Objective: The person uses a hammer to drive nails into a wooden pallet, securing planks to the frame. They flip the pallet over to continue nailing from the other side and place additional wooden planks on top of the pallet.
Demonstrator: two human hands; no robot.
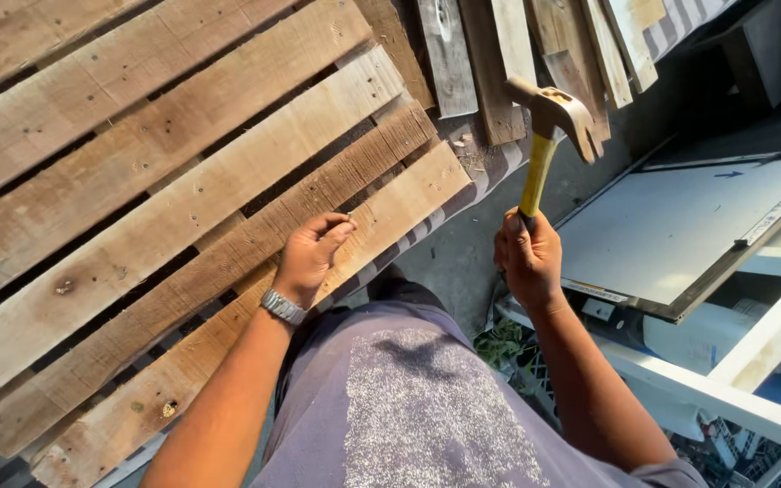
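- Hammer (549, 136) stands upright in my right hand (529, 260), fist closed round its yellow handle, head raised.
- Left hand (312, 253), fingers curled and pinching, rests on the plank (228, 330), left of the hammer; whether it grips anything I can't tell.

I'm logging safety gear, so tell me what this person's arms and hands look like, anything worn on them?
Both forearms are bare, with no sleeves showing and no gloves. The left hand has a silver metal-link wristwatch at the wrist. The right hand and its wrist carry nothing.
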